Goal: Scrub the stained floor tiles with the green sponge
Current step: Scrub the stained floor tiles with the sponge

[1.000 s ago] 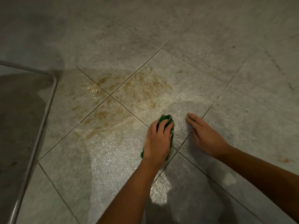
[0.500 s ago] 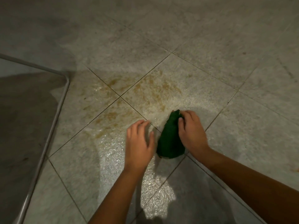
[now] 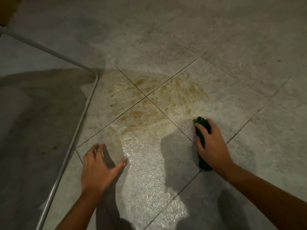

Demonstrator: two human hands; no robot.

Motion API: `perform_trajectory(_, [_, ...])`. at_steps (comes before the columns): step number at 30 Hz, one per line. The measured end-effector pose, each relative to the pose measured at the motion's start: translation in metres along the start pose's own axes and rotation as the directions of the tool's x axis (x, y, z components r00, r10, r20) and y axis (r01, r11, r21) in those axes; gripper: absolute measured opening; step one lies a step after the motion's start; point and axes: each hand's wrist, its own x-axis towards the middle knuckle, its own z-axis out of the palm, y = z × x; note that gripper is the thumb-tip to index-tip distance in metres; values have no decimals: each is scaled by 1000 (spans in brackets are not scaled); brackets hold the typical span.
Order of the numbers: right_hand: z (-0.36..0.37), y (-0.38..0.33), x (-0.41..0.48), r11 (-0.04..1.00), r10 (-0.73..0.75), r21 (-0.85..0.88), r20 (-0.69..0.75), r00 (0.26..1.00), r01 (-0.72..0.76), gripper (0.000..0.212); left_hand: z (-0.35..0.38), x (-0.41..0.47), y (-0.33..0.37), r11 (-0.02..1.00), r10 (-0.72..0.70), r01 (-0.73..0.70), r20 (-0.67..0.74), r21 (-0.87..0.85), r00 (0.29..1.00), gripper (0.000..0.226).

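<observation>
Floor tiles (image 3: 216, 39): grey and wet, glistening on the person's side of the stain. I judge the scrubbing step is in hand, with most of it left to do.
Stain (image 3: 166, 97): a brown patch spread over four tiles where the grout lines cross, still plainly there. The next move likely calls for pushing the sponge forward and left into it, pressing down hard.
Metal rail (image 3: 79, 123): a bent tube lying left of the stain.
Left hand (image 3: 98, 170): below the stain's near-left edge, fingers spread and holding nothing. Blur hides whether it bears on the tile.
Right hand (image 3: 212, 143): just off the stain's near-right edge, fingers curled over the sponge and clasping it.
Green sponge (image 3: 200, 121): lies on the tile under the right palm. Its far end pokes out past the fingertips toward the stain, and its near end shows by the wrist.
</observation>
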Motion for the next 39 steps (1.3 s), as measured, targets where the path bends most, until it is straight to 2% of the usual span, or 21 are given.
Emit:
perform_trajectory(2, [15, -13, 3, 998, 63, 15, -90, 994, -62, 41, 0, -1, -8, 999, -43, 44, 54, -21, 998, 121])
perform_trajectory(5, [36, -45, 14, 993, 74, 98, -145, 987, -60, 36, 2, -3, -14, 999, -30, 26, 108, 40, 994, 127])
perform_trajectory(8, [52, -79, 20, 989, -67, 124, -113, 991, 80, 31, 5, -1, -14, 998, -26, 20, 104, 58, 994, 127])
perform_trajectory(10, [58, -92, 17, 977, -179, 112, -38, 983, 183, 37, 5, 1, -15, 998, -27, 20, 100, 65, 995, 127])
perform_trajectory(14, [42, -72, 17, 927, -362, 151, 124, 924, 343, 40, 4, 1, -17, 998, -25, 20, 74, 64, 997, 128])
perform_trajectory(16, [32, -51, 21, 907, -418, 132, 149, 896, 401, 39, 4, 2, -17, 998, -24, 21, 56, 66, 998, 130])
perform_trajectory(19, [32, -41, 26, 934, -339, 133, 31, 940, 333, 36, 5, 2, -17, 997, -22, 19, 39, 68, 999, 131])
perform_trajectory(22, [47, -62, 27, 970, -204, 106, -124, 971, 218, 33, 6, 2, -17, 999, -15, 13, 31, 53, 999, 132])
perform_trajectory(24, [60, -82, 30, 976, -146, 137, -167, 975, 170, 35, 6, 3, -18, 999, -17, 15, 27, 49, 999, 133])
perform_trajectory(27, [73, -107, 30, 949, -241, 184, -102, 965, 256, 37, 6, 4, -20, 996, -17, 14, 41, 84, 999, 140])
perform_trajectory(31, [68, -104, 25, 873, -447, 222, 13, 894, 434, 37, 6, 5, -21, 996, -17, 13, 48, 91, 999, 143])
perform_trajectory(36, [54, -75, 30, 923, -311, 223, -49, 949, 314, 40, 5, 4, -18, 996, -28, 22, 65, 91, 997, 133])
perform_trajectory(39, [57, -78, 21, 907, -377, 178, -61, 924, 381, 44, 6, 4, -19, 996, -29, 24, 57, 85, 998, 133])
